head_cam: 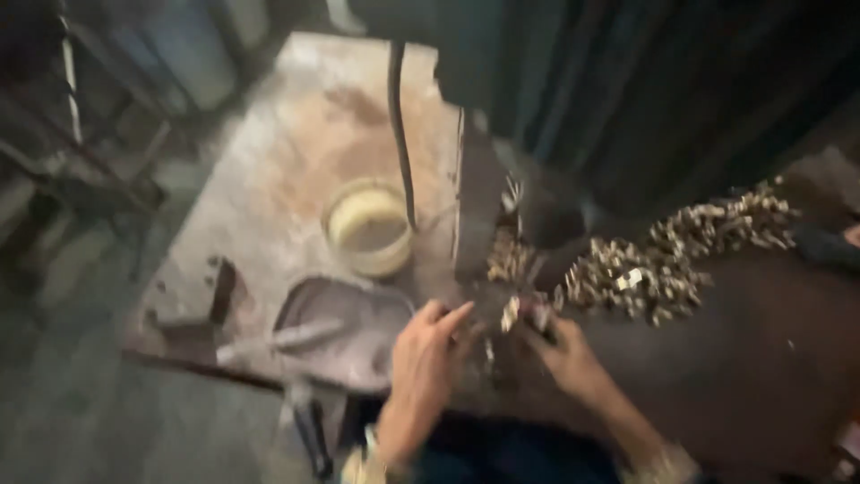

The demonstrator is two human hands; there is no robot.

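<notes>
The picture is blurred by motion. My left hand [425, 358] and my right hand [564, 354] meet at the base of a dark upright machine [479, 206], fingers bent around small brass-coloured metal pieces [511, 314]. Whether either hand grips a piece I cannot tell. A heap of the same shiny small parts [663, 255] spreads to the right on a dark sloping surface [761, 358]. More of them sit in a slot of the machine [506, 251].
A round pale-rimmed tin [367, 229] stands on the worn wooden bench [296, 152] to the left. A grey scoop-like tray [345, 332] lies near my left hand. A dark cable [399, 125] hangs down. Metal frames [72, 134] stand at far left.
</notes>
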